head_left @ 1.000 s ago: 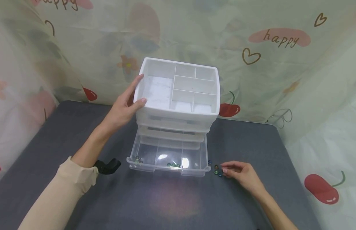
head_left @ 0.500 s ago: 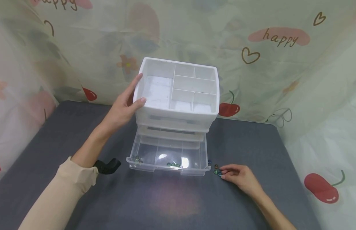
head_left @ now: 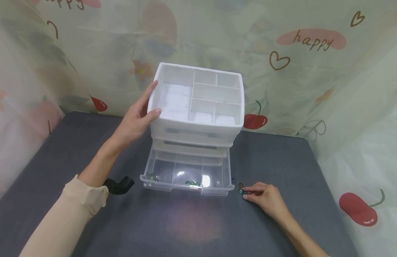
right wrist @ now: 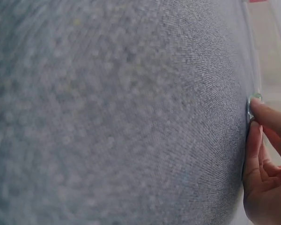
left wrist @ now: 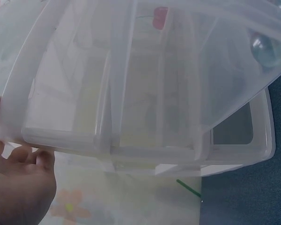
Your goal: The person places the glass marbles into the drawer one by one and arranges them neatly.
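In the head view my left hand (head_left: 133, 119) grips the left side of a white plastic drawer organizer (head_left: 198, 134), its thumb over the front left of the rim. The left wrist view shows curled fingers (left wrist: 46, 160) at the organizer's edge. Below the top tray a clear drawer (head_left: 187, 169) stands pulled out, with several glass marbles (head_left: 192, 183) along its front. My right hand (head_left: 269, 200) is on the table, thumb and forefinger pinching a bluish glass marble (head_left: 244, 192). A green marble (head_left: 240, 191), a brownish marble (head_left: 240, 185) and a blue marble (head_left: 233, 180) lie just left of it.
The dark grey table (head_left: 192, 228) carries everything. A black curved object (head_left: 119, 185) shows beside my left sleeve (head_left: 73, 210). A printed curtain (head_left: 211, 35) hangs behind the table and along both sides. The organizer's top tray has several compartments.
My right hand has moved left to the bluish marble, and its thumb and forefinger have closed on it. The left hand stays on the organizer. The view has shifted slightly.
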Available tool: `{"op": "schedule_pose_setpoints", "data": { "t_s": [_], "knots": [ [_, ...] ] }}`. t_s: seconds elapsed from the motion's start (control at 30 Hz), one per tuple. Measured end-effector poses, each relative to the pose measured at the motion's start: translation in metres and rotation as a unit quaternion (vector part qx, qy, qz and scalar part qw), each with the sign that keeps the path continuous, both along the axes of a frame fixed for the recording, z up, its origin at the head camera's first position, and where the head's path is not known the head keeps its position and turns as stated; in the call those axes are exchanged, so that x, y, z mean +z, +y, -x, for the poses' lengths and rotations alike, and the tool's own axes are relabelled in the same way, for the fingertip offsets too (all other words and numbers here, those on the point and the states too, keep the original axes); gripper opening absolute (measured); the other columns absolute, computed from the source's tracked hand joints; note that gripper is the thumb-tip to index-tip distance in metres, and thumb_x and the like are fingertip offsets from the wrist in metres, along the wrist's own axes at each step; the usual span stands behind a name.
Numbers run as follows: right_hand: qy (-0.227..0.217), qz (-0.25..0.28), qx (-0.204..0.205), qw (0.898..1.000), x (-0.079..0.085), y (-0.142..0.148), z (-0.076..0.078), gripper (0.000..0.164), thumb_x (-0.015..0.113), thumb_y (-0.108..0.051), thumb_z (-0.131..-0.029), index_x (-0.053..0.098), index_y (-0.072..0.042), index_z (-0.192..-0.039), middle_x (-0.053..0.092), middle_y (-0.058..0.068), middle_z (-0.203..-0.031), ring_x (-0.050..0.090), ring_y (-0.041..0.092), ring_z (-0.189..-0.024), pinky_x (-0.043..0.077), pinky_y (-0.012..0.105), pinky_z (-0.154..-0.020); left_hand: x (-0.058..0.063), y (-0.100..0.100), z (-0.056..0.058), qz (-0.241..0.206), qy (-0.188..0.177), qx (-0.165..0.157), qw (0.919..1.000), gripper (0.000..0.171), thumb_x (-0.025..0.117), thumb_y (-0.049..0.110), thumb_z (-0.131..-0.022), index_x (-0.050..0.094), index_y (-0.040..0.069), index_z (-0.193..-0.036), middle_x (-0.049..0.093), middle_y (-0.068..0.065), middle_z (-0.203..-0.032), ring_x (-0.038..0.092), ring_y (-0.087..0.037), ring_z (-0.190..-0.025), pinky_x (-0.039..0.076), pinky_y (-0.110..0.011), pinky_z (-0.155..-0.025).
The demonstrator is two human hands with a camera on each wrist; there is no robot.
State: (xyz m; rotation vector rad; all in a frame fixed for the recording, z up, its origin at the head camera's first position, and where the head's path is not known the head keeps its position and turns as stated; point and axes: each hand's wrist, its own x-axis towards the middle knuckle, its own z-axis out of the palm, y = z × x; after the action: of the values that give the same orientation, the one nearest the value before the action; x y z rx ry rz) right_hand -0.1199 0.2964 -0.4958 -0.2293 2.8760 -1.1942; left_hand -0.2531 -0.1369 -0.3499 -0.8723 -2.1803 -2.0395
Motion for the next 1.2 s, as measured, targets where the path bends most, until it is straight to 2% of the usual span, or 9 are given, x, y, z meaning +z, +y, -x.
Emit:
{"op": "schedule_pose_setpoints", "data": {
  "t_s": [0.1, 0.37, 0.63, 0.83, 1.0, 1.2],
  "knots": [
    [0.008, -0.005, 0.001, 1.0, -0.001, 0.0, 0.0, 0.021, 0.086, -0.015, -0.076, 0.082, -0.019, -0.096, 0.069, -0.011, -0.081, 0.062, 0.003, -0.07, 0.049, 0.023, -0.063, 0.0, -0.001, 0.0, 0.0, 0.003, -0.002, 1.0, 0.073, 0.053, 0.002, -0.101, 0.017, 0.024, -0.161, 0.012, -0.002, -0.165, 0.025, -0.029, -0.144, 0.037, -0.021, -0.099],
    [-0.009, 0.019, 0.008, 1.0, -0.002, 0.004, -0.001, 0.018, 0.083, -0.019, -0.082, 0.081, -0.019, -0.1, 0.071, -0.008, -0.087, 0.063, 0.006, -0.075, 0.049, 0.023, -0.067, -0.001, -0.002, 0.0, -0.001, 0.005, -0.002, 1.0, 0.073, 0.053, 0.003, -0.101, 0.016, 0.024, -0.161, 0.012, -0.002, -0.165, 0.026, -0.029, -0.143, 0.037, -0.021, -0.099],
    [-0.076, 0.086, -0.003, 0.993, 0.006, 0.004, -0.001, 0.019, 0.08, -0.021, -0.085, 0.079, -0.016, -0.104, 0.074, 0.001, -0.103, 0.069, 0.01, -0.081, 0.053, 0.025, -0.07, -0.002, -0.001, 0.0, -0.001, 0.004, 0.002, 1.0, 0.072, 0.052, 0.002, -0.101, 0.017, 0.024, -0.161, 0.012, -0.002, -0.165, 0.024, -0.028, -0.145, 0.036, -0.021, -0.1],
    [-0.113, 0.096, -0.011, 0.989, 0.012, 0.002, -0.001, 0.02, 0.078, -0.021, -0.086, 0.078, -0.011, -0.104, 0.075, 0.005, -0.098, 0.067, 0.013, -0.076, 0.053, 0.026, -0.068, -0.002, -0.001, 0.001, 0.002, 0.003, -0.001, 1.0, 0.072, 0.052, 0.002, -0.102, 0.017, 0.025, -0.161, 0.012, -0.001, -0.165, 0.025, -0.028, -0.144, 0.037, -0.022, -0.099],
    [-0.113, 0.085, -0.015, 0.99, 0.018, -0.002, 0.0, 0.017, 0.078, -0.02, -0.087, 0.078, -0.014, -0.103, 0.075, 0.001, -0.095, 0.068, 0.015, -0.077, 0.053, 0.027, -0.067, -0.001, 0.0, 0.001, 0.002, 0.006, -0.001, 1.0, 0.072, 0.052, 0.002, -0.102, 0.016, 0.024, -0.161, 0.013, -0.001, -0.165, 0.026, -0.028, -0.143, 0.037, -0.021, -0.099],
    [-0.105, 0.089, -0.008, 0.991, 0.032, -0.008, 0.001, 0.019, 0.078, -0.021, -0.087, 0.076, -0.011, -0.103, 0.075, 0.002, -0.094, 0.07, 0.02, -0.08, 0.053, 0.028, -0.068, -0.001, 0.0, 0.001, 0.003, 0.006, 0.002, 1.0, 0.072, 0.053, 0.003, -0.102, 0.017, 0.025, -0.161, 0.013, 0.0, -0.165, 0.026, -0.027, -0.143, 0.037, -0.021, -0.099]
  ]
}}
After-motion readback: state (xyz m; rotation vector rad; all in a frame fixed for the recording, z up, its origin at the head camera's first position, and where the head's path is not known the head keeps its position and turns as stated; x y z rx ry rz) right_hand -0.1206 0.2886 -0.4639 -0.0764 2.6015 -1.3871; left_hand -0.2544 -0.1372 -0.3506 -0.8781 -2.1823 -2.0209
